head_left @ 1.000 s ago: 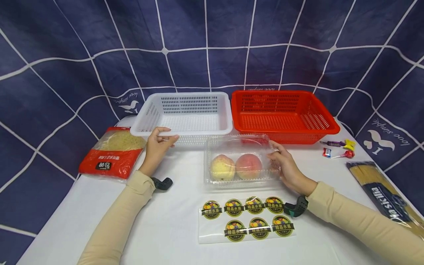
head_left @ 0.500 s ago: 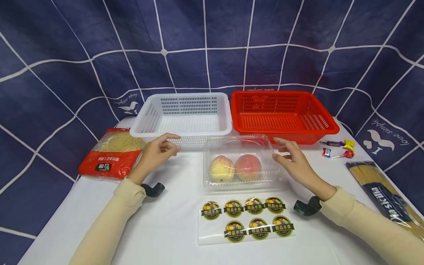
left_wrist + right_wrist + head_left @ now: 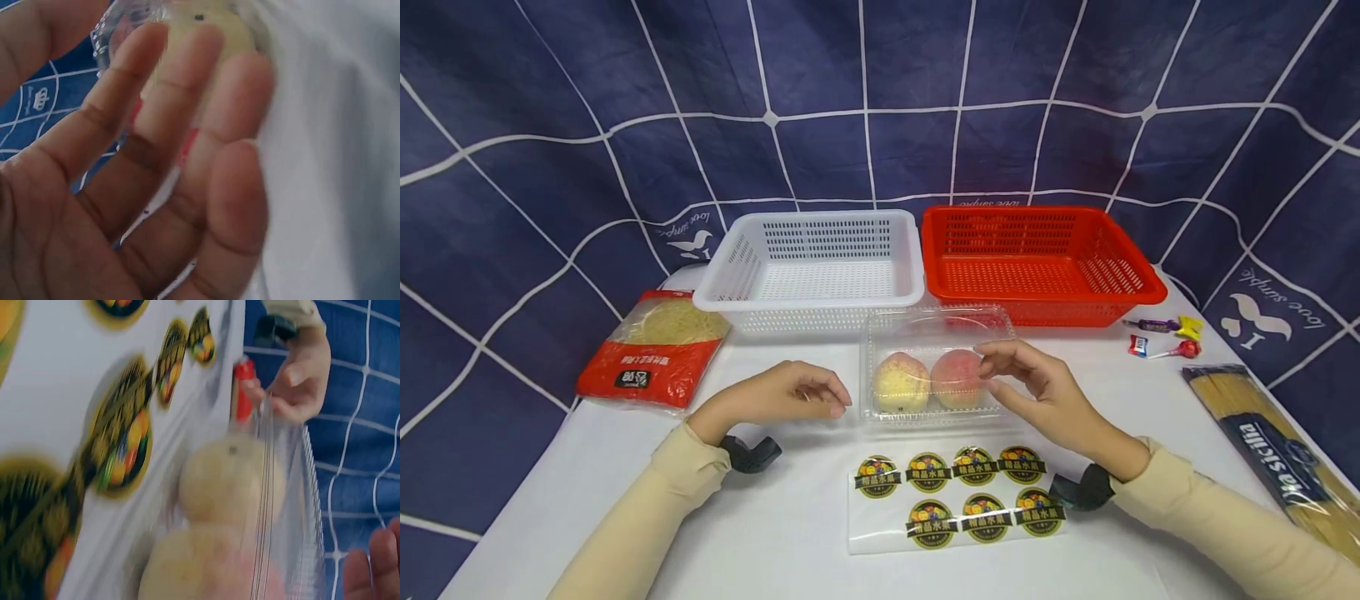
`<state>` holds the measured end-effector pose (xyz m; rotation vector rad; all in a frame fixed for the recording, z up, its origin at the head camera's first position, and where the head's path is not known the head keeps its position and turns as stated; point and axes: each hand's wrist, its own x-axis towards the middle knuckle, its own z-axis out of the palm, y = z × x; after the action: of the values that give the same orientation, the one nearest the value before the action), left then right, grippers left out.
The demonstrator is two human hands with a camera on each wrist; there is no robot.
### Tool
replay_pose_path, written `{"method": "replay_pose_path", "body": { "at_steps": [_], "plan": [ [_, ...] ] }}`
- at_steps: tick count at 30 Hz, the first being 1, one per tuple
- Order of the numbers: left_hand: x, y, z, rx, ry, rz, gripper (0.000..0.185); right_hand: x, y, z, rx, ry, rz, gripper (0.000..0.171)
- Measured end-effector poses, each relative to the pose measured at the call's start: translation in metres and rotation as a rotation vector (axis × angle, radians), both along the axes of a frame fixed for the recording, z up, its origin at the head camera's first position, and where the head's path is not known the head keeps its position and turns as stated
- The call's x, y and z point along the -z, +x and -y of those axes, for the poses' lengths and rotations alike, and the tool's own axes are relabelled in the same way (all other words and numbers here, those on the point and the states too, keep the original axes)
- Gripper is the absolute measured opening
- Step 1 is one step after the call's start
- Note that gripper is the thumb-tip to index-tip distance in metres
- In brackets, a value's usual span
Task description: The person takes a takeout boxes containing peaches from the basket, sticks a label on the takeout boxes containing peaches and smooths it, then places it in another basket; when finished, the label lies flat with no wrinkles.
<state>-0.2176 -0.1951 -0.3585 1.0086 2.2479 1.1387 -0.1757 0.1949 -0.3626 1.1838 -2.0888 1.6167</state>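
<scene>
A clear plastic clamshell box (image 3: 934,327), lid down, sits mid-table with two peaches inside: a yellowish peach (image 3: 901,387) on the left and a pinker peach (image 3: 955,377) on the right. My left hand (image 3: 784,393) hovers just left of the box, fingers loosely bent and holding nothing. In the left wrist view its fingers overlap the box and the yellow fruit. Over the box's right end is my right hand (image 3: 1043,390), thumb and fingers apart, nothing between them. In front of the box lies a sheet of round fruit stickers (image 3: 880,529).
Behind stand a white basket (image 3: 820,304) and a red basket (image 3: 1052,308), side by side. A red-and-clear food bag (image 3: 651,354) lies at left. To the right are a lollipop (image 3: 1186,350), several small candies and a pasta pack (image 3: 1270,442).
My right hand has let go of the box's right edge, drawn back, then come in over its right end. My left hand has moved from the white basket rightward and nearer, toward the box.
</scene>
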Motion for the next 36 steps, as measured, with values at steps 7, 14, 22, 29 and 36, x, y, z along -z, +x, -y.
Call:
{"method": "replay_pose_path", "body": {
  "at_steps": [7, 14, 22, 29, 36],
  "plan": [
    [0.01, 0.003, -0.013, 0.122, -0.153, 0.167, 0.025, 0.007, 0.014, 0.027, -0.191, 0.139, 0.091, 0.034],
    [0.019, 0.006, -0.028, 0.12, -0.266, 0.23, 0.021, 0.015, 0.022, 0.052, -0.317, 0.359, 0.352, 0.027],
    [0.027, 0.009, -0.036, 0.11, -0.247, 0.281, 0.018, 0.044, 0.02, 0.072, -0.337, 0.46, 0.368, 0.027],
    [0.032, 0.008, -0.038, 0.123, -0.204, 0.356, 0.018, 0.058, 0.019, 0.077, -0.276, 0.445, 0.352, 0.043],
    [0.035, 0.006, -0.036, 0.15, -0.169, 0.386, 0.019, 0.071, 0.019, 0.088, -0.155, 0.458, 0.254, 0.034]
  ]
}}
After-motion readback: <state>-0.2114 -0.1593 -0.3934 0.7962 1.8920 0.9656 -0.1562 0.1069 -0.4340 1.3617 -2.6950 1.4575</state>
